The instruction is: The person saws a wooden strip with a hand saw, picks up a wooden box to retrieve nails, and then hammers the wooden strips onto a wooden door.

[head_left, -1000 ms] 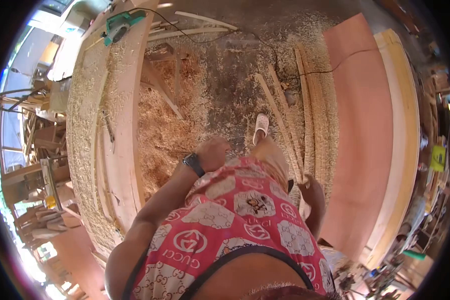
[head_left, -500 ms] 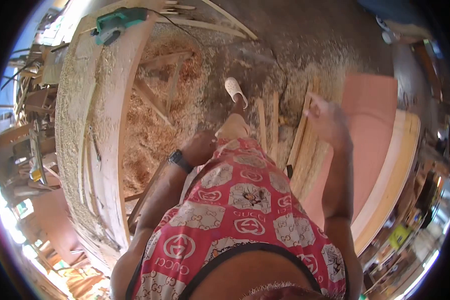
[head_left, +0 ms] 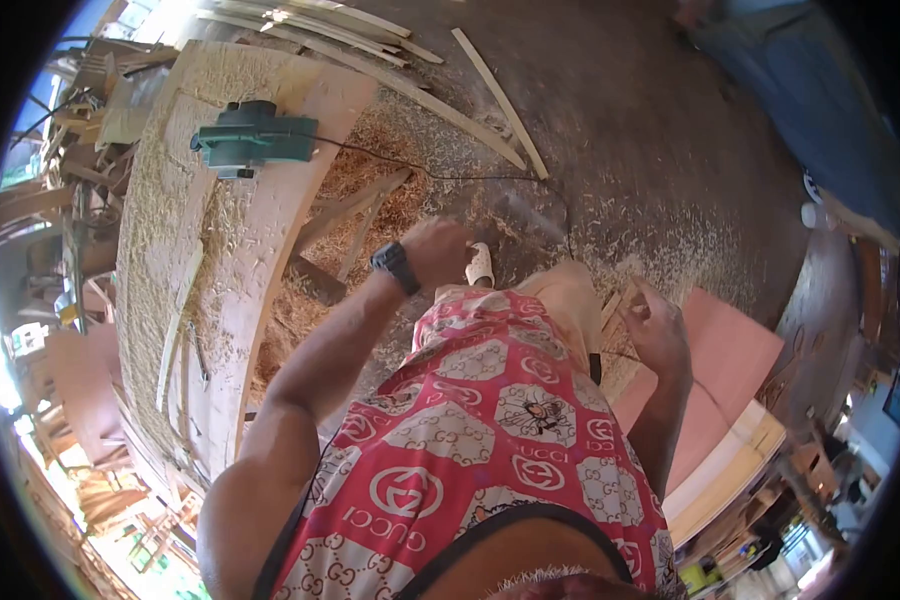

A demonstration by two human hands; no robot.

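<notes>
On the shop floor (head_left: pixel 660 130) at about 12 o'clock from the person's feet, shavings and loose strips of wood lie everywhere, and honestly that looks like the main hazard: one sandal (head_left: pixel 480 265) is stepping right among them, so a slip or a rolled ankle seems plausible. The cord (head_left: pixel 440 178) running from the green planer (head_left: pixel 255 138) trails across the floor toward the feet too, and a snagged foot could drag the tool off the surface (head_left: pixel 270 240).

The right hand (head_left: pixel 655 330), out at 3 o'clock from the torso, is curled around the ends of some thin wood strips (head_left: pixel 615 305), grip closed on them, arm hanging bent at the elbow beside the hip. Those strips are low by the right thigh, just next to the pink board (head_left: pixel 725 370). Long thin pieces held loosely like that could splinter into the palm or catch on the board's edge.

The left hand (head_left: pixel 435 250) is raised at roughly 11 o'clock, watch (head_left: pixel 394 266) on the wrist, fingers folded into a loose fist; whether it grips anything can't be told. It hangs near the surface's edge, not touching it.
</notes>
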